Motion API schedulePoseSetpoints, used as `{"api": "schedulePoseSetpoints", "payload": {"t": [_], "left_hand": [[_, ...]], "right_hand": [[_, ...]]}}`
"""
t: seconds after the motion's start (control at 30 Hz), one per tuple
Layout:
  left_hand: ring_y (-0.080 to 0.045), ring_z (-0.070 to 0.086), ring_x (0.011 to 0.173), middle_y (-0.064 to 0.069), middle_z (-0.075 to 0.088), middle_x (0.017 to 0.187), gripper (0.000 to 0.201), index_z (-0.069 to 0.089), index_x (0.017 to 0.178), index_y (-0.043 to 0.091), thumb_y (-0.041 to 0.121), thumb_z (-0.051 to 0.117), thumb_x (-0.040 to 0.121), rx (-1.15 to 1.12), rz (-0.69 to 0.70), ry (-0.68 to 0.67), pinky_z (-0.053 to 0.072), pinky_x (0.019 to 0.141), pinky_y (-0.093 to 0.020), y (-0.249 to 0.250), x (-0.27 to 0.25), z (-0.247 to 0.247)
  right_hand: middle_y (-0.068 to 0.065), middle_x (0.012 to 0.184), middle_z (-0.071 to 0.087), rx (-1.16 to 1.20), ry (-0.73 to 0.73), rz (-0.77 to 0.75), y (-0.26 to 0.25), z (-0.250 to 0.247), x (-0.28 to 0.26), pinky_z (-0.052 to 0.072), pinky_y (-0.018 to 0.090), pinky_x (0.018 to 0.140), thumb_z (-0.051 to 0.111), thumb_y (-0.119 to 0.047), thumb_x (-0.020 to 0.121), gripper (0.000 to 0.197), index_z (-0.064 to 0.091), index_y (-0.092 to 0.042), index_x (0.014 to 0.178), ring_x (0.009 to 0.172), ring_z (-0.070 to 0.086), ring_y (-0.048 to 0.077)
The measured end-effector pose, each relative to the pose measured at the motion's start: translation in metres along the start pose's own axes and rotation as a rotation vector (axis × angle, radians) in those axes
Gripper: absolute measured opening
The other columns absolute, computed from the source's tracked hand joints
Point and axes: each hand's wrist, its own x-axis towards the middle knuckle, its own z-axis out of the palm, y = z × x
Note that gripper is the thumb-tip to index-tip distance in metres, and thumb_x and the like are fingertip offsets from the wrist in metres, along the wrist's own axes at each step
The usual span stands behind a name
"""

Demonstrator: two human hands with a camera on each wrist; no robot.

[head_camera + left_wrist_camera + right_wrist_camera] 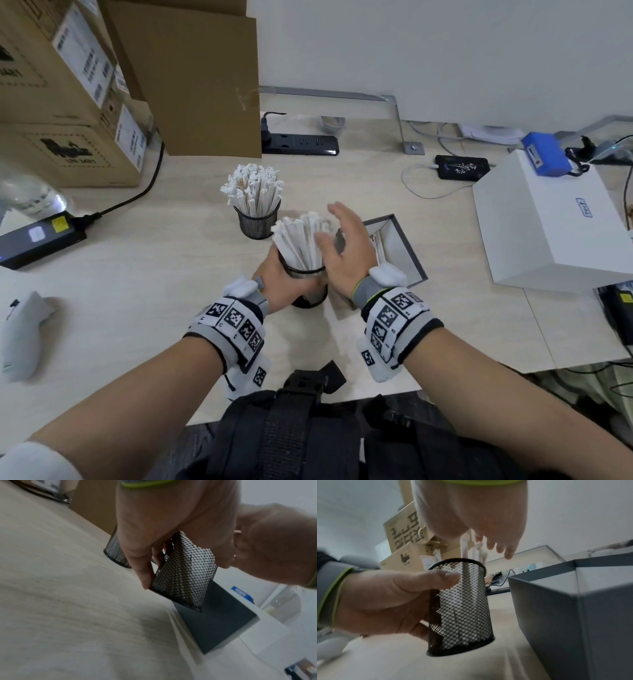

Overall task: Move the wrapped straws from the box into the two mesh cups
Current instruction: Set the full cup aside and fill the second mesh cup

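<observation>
The left hand (274, 279) is wrapped round the near mesh cup (460, 608), thumb across the mesh just under the rim and fingers curled behind, holding it tilted with its base low over the table (137, 274); the right hand (339, 246) is spread, fingers straight and holding nothing, its palm against the tops of the wrapped straws (298, 240) that stand packed in that cup; the far mesh cup (258, 222) stands upright on the table just beyond, to the left, also full of straws; the grey box (407, 253) sits open immediately right of the hands, a few straws lying against its left inner wall; cardboard cartons (68, 102) at far left carry the print "UN 3481" and white labels too small to read; the white box (548, 222) at right bears a small blue mark, not legible.
</observation>
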Motion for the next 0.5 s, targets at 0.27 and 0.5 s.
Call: {"api": "schedulePoseSetpoints", "payload": {"t": [0.27, 0.5], "left_hand": [[-0.008, 0.062, 0.102, 0.015, 0.062, 0.112, 0.093, 0.040, 0.133, 0.031, 0.043, 0.090, 0.057, 0.182, 0.040, -0.060, 0.048, 0.084, -0.023, 0.008, -0.005, -0.009], [-0.010, 0.058, 0.102, 0.011, 0.058, 0.112, 0.091, 0.040, 0.133, 0.022, 0.032, 0.091, 0.059, 0.075, -0.018, 0.120, 0.044, 0.084, -0.023, -0.007, -0.002, -0.015]], "right_hand": [[0.000, 0.140, 0.048, 0.075, 0.161, 0.169, 0.024, -0.021, 0.008, 0.037, 0.036, 0.108, 0.042, -0.036, 0.098, 0.043, 0.046, -0.017, 0.136, 0.127, 0.046, 0.017], [-0.008, 0.108, 0.063, -0.066, 0.139, 0.369, 0.046, -0.054, -0.002, 0.047, 0.027, 0.088, 0.056, -0.039, 0.092, 0.027, 0.061, -0.022, 0.113, 0.096, 0.059, 0.008]]}}
